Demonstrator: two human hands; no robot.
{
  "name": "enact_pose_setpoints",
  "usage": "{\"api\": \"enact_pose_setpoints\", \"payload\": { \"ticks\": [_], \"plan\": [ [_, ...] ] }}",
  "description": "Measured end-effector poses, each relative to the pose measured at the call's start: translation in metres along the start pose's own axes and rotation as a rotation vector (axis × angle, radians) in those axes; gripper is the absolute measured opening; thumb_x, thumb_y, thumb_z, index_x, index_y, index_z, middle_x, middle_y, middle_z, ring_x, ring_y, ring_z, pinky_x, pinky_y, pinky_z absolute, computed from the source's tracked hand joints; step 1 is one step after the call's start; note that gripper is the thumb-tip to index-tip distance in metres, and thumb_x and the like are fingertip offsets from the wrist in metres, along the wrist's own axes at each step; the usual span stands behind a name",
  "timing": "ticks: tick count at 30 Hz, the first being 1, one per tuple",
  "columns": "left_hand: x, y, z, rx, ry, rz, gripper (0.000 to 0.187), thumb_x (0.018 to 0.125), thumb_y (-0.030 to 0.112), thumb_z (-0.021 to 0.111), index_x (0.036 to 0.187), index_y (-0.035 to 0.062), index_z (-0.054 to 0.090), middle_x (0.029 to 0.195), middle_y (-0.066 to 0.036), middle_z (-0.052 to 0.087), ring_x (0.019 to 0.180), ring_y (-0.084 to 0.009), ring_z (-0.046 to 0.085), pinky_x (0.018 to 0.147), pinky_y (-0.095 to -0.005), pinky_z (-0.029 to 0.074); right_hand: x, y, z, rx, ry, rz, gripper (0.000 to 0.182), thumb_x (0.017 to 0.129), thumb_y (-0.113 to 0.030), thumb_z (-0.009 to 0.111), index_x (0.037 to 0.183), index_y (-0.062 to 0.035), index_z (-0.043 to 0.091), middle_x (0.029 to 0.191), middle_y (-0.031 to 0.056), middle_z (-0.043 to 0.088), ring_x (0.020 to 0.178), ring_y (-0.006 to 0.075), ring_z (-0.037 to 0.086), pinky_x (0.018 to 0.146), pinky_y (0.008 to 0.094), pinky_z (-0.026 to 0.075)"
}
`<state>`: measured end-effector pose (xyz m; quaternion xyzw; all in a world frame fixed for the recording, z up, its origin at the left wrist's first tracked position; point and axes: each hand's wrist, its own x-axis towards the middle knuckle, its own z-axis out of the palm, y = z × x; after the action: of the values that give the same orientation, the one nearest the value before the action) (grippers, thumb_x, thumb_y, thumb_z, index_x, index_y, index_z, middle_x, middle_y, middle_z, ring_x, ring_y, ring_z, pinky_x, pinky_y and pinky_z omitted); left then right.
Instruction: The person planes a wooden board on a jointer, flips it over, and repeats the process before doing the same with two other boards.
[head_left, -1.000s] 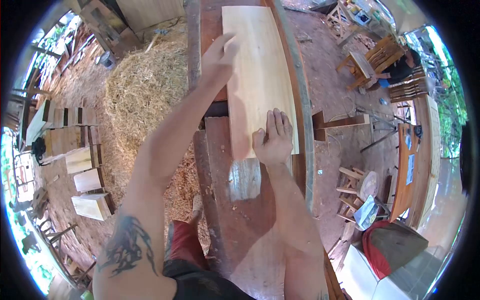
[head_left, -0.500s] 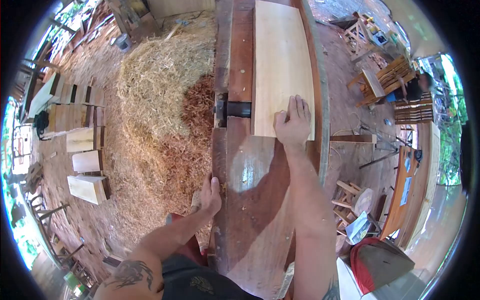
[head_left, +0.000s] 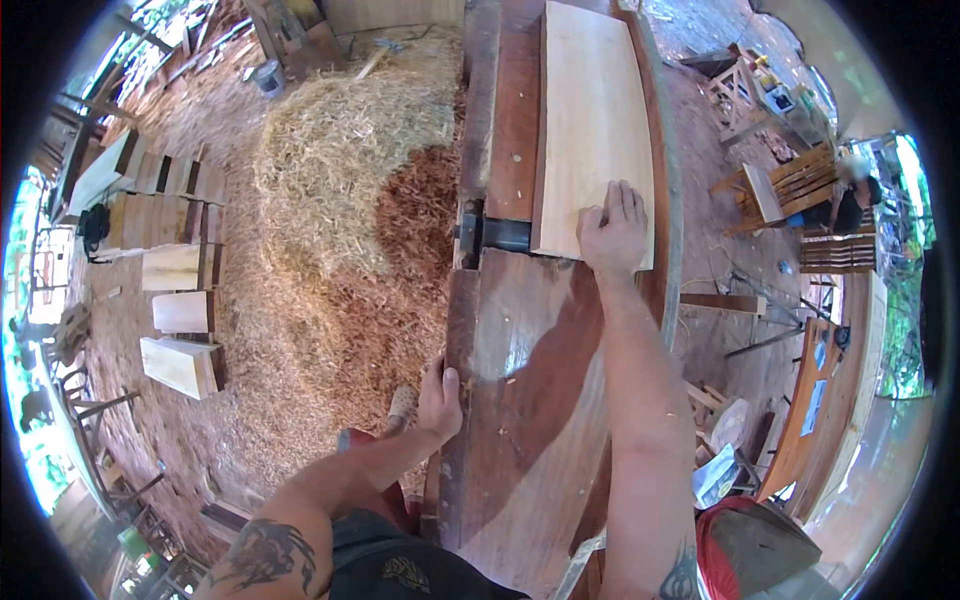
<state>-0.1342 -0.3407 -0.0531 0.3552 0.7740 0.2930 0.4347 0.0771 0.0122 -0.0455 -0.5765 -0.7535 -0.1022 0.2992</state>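
Note:
A long pale wooden board (head_left: 592,110) lies flat on the wooden bed of a jointer (head_left: 530,420). Its near end reaches just past the dark cutter head (head_left: 507,235) that crosses the bed. My right hand (head_left: 613,235) presses on top of the board close to that near end, palm down and fingers stretched forward. Against the bed's left edge rests my left hand (head_left: 438,402), its thumb up and its fingers extended, partly hidden, with nothing seen in them.
A big heap of wood shavings (head_left: 340,200) covers the ground left of the bed. Farther left stand several cut wooden blocks (head_left: 180,365). A raised guide rail (head_left: 665,200) runs along the bed's right side. At the far right, a person (head_left: 855,200) is near slatted wooden furniture (head_left: 790,185).
The board has slid forward along the bed, with my right hand moving along on it. My left hand stays at the bed's edge. The whole view has shifted slightly.

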Motion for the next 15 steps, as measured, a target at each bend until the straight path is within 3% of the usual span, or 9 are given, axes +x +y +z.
{"api": "enact_pose_setpoints", "payload": {
  "ticks": [11,15],
  "plan": [
    [0.001,-0.010,0.008,0.041,0.066,0.025,0.060,0.113,0.044,0.039,0.150,-0.0034,0.049,0.139,-0.031,0.061,0.132,-0.0474,0.057,0.113,-0.0512,0.044,0.023,0.010,0.026,-0.041,-0.063,0.019,0.053,0.094,-0.030,0.058,0.135,0.0019,0.071,0.144,0.0228,0.066,0.141,0.0382,0.057,0.122,0.0505,0.041],
    [0.002,-0.011,0.006,0.037,0.076,0.068,0.064,0.112,0.046,0.042,0.150,-0.0043,0.049,0.139,-0.031,0.061,0.131,-0.0482,0.058,0.112,-0.0525,0.045,0.062,0.018,0.066,-0.070,-0.033,0.003,0.052,0.096,-0.030,0.055,0.134,0.0016,0.071,0.144,0.0231,0.066,0.139,0.0396,0.057,0.120,0.0526,0.042]
  ]
}}
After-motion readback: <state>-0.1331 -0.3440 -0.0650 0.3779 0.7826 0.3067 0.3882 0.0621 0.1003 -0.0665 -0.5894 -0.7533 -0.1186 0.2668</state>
